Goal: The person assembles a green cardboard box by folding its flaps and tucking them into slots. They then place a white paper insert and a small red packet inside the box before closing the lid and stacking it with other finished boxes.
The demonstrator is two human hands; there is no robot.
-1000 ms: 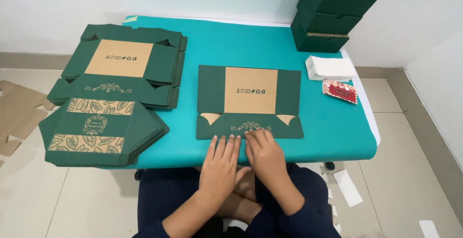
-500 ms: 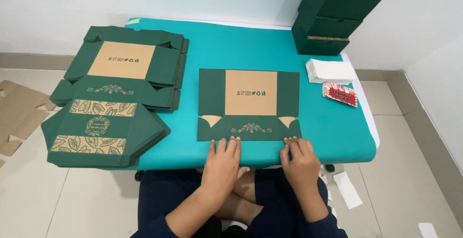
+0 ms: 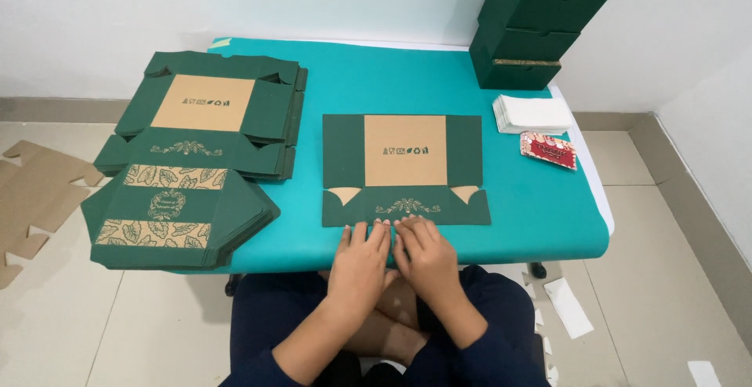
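Note:
A flat green cardboard box blank (image 3: 403, 169) with a tan middle panel lies on the teal table (image 3: 540, 215) in front of me. Its near flap is folded over and shows a gold leaf ornament. My left hand (image 3: 362, 258) and my right hand (image 3: 423, 252) rest side by side, palms down, at the middle of the blank's near edge. The fingertips of both hands press on the folded flap. Neither hand grips anything.
A stack of unfolded green box blanks (image 3: 200, 148) hangs over the table's left side. Finished green boxes (image 3: 540, 19) are stacked at the back right. A pile of white papers (image 3: 533, 113) and red patterned cards (image 3: 548, 150) lie right. Cardboard scraps (image 3: 35, 195) litter the floor.
My right hand slid out to the flap's right corner, then came back left beside my left hand at the middle of the near edge. The blank's near flap stays folded flat.

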